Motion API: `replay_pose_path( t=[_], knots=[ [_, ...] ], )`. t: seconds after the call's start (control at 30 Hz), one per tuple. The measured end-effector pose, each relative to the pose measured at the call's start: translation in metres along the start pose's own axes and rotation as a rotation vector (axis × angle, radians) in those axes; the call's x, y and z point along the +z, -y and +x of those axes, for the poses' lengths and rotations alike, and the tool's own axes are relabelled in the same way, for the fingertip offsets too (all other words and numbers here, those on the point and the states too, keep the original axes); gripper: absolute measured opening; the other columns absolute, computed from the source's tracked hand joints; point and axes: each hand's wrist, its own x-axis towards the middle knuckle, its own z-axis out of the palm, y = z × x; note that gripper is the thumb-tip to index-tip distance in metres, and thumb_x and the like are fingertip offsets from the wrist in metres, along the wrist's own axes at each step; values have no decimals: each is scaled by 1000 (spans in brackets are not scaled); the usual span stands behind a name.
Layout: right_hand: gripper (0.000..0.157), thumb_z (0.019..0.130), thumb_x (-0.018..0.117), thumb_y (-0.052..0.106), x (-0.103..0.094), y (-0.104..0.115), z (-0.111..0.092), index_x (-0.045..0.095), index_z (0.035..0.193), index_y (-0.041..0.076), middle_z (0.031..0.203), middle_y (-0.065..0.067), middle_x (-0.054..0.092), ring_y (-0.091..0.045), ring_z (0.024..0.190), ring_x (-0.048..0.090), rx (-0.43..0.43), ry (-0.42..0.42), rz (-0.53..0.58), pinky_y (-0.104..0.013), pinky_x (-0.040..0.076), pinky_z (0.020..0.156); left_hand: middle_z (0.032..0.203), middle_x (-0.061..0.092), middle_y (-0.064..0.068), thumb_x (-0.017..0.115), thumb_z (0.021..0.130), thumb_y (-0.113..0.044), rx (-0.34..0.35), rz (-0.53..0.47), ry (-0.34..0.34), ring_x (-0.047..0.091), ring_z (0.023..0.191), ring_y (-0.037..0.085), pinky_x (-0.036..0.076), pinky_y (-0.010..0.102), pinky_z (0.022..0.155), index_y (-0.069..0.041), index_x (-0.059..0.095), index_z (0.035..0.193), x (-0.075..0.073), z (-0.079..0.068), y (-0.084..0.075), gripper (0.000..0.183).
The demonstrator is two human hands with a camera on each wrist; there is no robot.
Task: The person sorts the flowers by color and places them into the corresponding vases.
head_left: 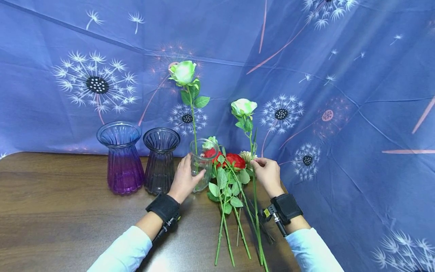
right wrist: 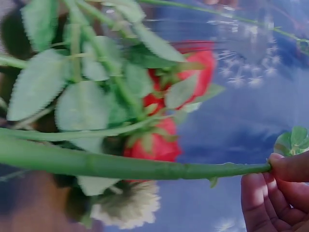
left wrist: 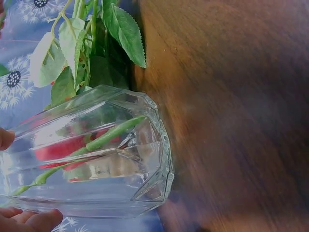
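Observation:
My left hand (head_left: 184, 180) grips the clear glass vase (head_left: 205, 182) from its left side, thumb in front. The vase stands upright on the table. One white-green rose (head_left: 183, 73) leans in it; its cut stem (left wrist: 113, 135) reaches down near the base in the left wrist view. My right hand (head_left: 268, 175) pinches the stem of a second white-green rose (head_left: 244, 107), to the right of the vase. That rose is upright, its long stem (right wrist: 183, 170) running down toward the table's front. Fingertips and thumb meet on the stem in the right wrist view.
Red flowers (head_left: 235, 161) and a cream flower (head_left: 248, 156) lie between my hands, with leafy stems (head_left: 224, 223) toward the front. A purple-blue vase (head_left: 125, 170) and a dark grey vase (head_left: 159, 170) stand left on the wooden table (head_left: 61, 211). A blue dandelion-print cloth (head_left: 217, 30) hangs behind.

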Motion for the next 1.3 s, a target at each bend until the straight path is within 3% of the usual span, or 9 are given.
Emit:
replay_pose_path(
  t=[0.4,0.77,0.9,1.03,1.13,1.3],
  knots=[
    [21,86,67,19,-19,54,16,73,96,3,84,-15,72,-19,69,61,-114,-93,76,-23,42,62,134,44,29,72,81,-27,-23,5,15,44,125,40,39,48,105,10,35,137,-1,0,0,77],
    [20,87,66,15,-36,99,33,72,97,-1,83,-18,72,11,53,48,-264,-197,233,-8,40,52,134,44,29,72,81,-27,-21,5,24,44,125,40,38,47,106,11,35,137,-1,0,-1,77],
    [21,86,66,15,-47,121,46,71,98,-2,84,-20,71,12,55,47,-311,-270,299,-10,40,55,136,43,29,71,81,-28,-33,2,36,42,127,40,37,48,106,10,34,138,-2,1,-1,78],
    [23,87,65,11,-56,143,58,69,98,-8,86,-22,70,6,55,52,-325,-295,466,-13,47,56,137,42,28,71,81,-27,-36,0,39,42,127,40,37,48,106,10,34,138,-2,1,-1,77],
    [22,87,65,9,-61,157,63,68,97,-9,81,-13,69,1,53,55,-307,-307,585,-15,50,55,137,42,28,71,81,-26,-28,1,36,42,127,40,37,48,107,10,34,138,-1,2,0,77],
    [19,86,66,9,-68,173,68,70,96,-6,73,-2,66,-4,52,57,-289,-330,682,-15,50,54,136,43,28,71,81,-26,-22,4,36,42,127,39,37,47,106,10,34,138,-1,1,0,77]
  ],
)
